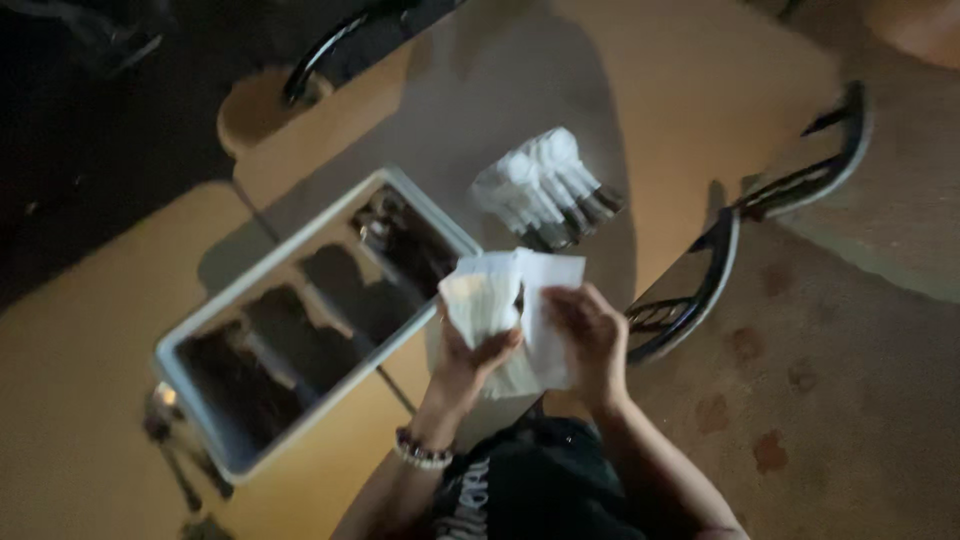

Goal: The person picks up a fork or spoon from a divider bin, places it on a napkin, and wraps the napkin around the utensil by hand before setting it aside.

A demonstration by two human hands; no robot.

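While the head camera is looking down on the tan wooden desk (90, 330), the left hand (470, 352) and right hand (588, 335) are pinching a white paper napkin (505, 295) above its edge, fingers pressed together, probably to fold it. A grey divided cutlery tray (300, 320) is lying just beside it, with white napkin-wrapped cutlery rolls (545, 185) stacked behind, near at hand.

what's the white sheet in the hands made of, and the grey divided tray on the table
White folded sheet: likely paper napkin, matte and soft, creasing where the left hand and right hand pinch it. Grey divided tray: probably moulded plastic, dull smooth rim; blur leaves this uncertain.
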